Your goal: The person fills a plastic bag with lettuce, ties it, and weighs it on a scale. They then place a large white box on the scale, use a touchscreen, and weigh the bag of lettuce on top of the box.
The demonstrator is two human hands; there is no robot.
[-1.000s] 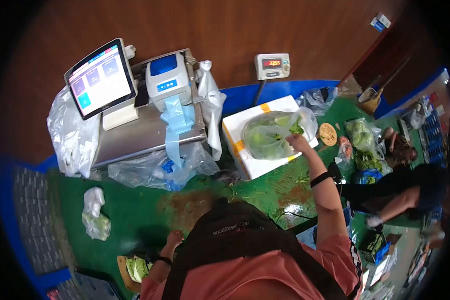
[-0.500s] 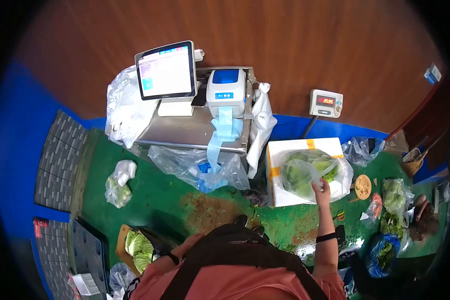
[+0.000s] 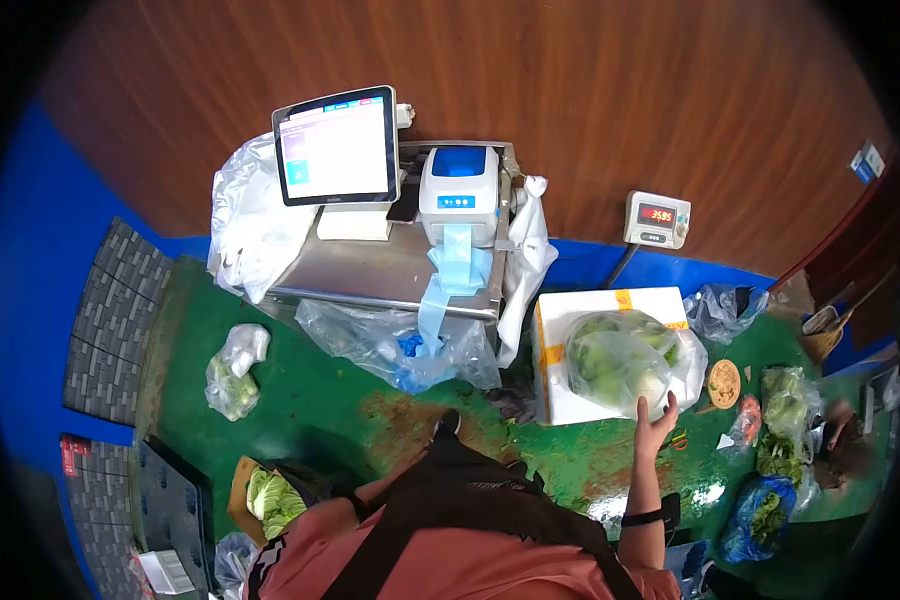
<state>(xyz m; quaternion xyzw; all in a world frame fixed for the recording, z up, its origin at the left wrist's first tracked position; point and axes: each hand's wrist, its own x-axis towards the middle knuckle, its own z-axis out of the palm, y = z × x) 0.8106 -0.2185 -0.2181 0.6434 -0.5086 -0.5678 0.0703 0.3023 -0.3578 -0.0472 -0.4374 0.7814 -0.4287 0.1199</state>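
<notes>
My right hand (image 3: pixel 655 428) has its fingers apart at the near edge of a clear plastic bag of green vegetables (image 3: pixel 615 362). That bag rests on a white foam box (image 3: pixel 562 408) with yellow tape. My left hand is hidden by my body; only the forearm shows at the lower left. Behind the box a scale display (image 3: pixel 657 219) shows red digits. A label printer (image 3: pixel 459 195) with a pale blue strip hanging from it stands on a metal table (image 3: pixel 370 268), beside a lit touchscreen (image 3: pixel 337 147).
Bagged vegetables (image 3: pixel 232 388) lie on the green floor at left, near a carton of cabbage (image 3: pixel 273 500). At right are a round wooden stool (image 3: pixel 724 384), a blue bag of greens (image 3: pixel 760 515) and more bagged vegetables (image 3: pixel 788 400). White plastic bags (image 3: pixel 255 225) hang by the table.
My right hand has let go of the bag and opened, drawing slightly back toward me. The left hand, partly seen before, is out of sight. The view has shifted a little.
</notes>
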